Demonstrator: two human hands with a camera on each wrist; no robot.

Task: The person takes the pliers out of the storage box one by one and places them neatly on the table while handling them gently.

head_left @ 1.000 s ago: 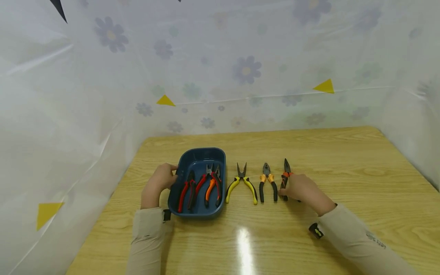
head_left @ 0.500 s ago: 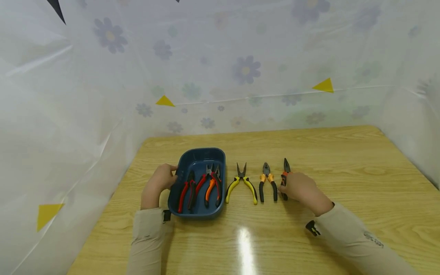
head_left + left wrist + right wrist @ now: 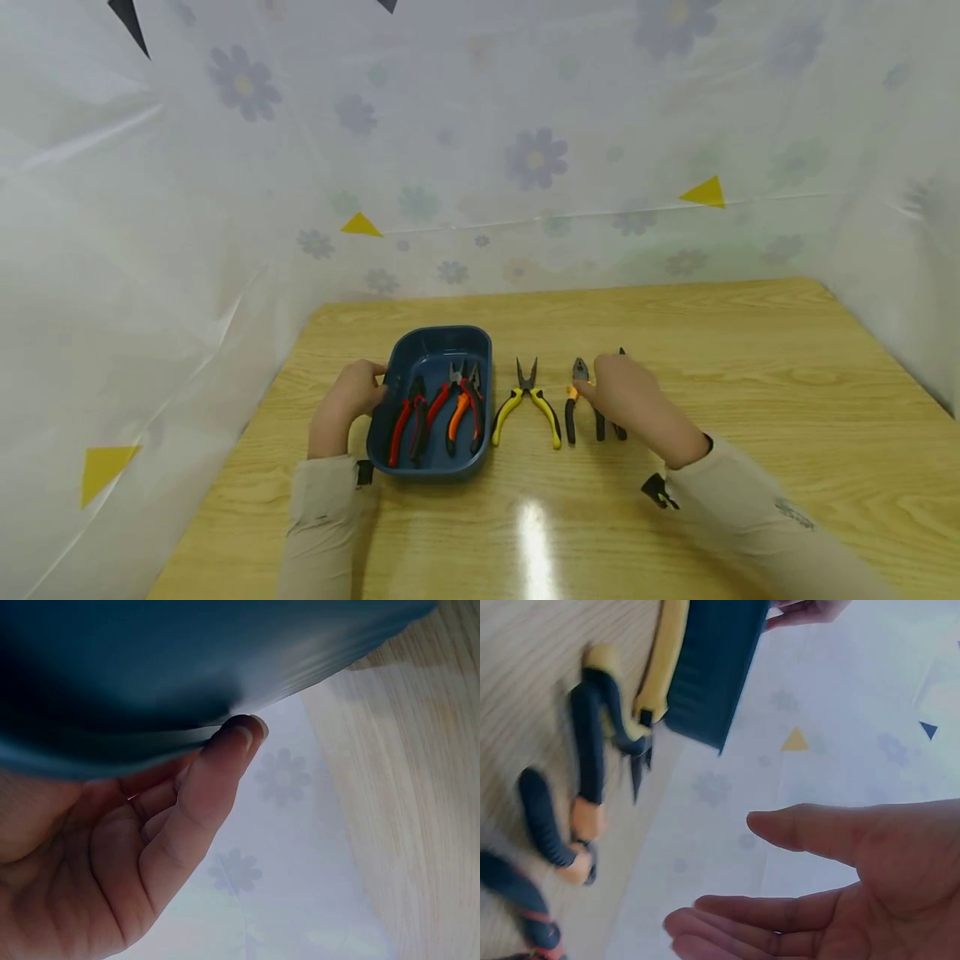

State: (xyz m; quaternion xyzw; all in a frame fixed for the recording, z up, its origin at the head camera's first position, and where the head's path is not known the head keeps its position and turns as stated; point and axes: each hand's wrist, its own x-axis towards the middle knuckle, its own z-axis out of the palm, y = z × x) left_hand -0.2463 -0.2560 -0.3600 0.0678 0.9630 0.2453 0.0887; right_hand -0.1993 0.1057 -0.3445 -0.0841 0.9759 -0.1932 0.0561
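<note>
On the left in the head view, my left hand (image 3: pixel 348 404) grips the left rim of a blue plastic tray (image 3: pixel 435 343); the left wrist view shows its fingertips at the tray edge (image 3: pixel 180 739). My right hand (image 3: pixel 636 407) is over the combination pliers (image 3: pixel 572 417) with orange and black handles, partly covering them. In the right wrist view this hand (image 3: pixel 817 900) holds nothing, thumb and fingers spread apart. Beside them lie red-and-black pliers (image 3: pixel 525 900), mostly hidden under the hand in the head view. Yellow-handled long-nose pliers (image 3: pixel 510 410) lie spread between tray and right hand.
Inside the tray lie several pliers, among them a red-and-black pair (image 3: pixel 401 429) and one with orange on its handle (image 3: pixel 457 414). Everything stands on a wooden table (image 3: pixel 720 350). White flower-printed sheeting (image 3: pixel 480 167) hangs along the back and sides.
My right hand has let go of the rightmost red-and-black pliers, which stay on the table, and has moved left over the orange-and-black pliers. The left hand and tray have stayed put.
</note>
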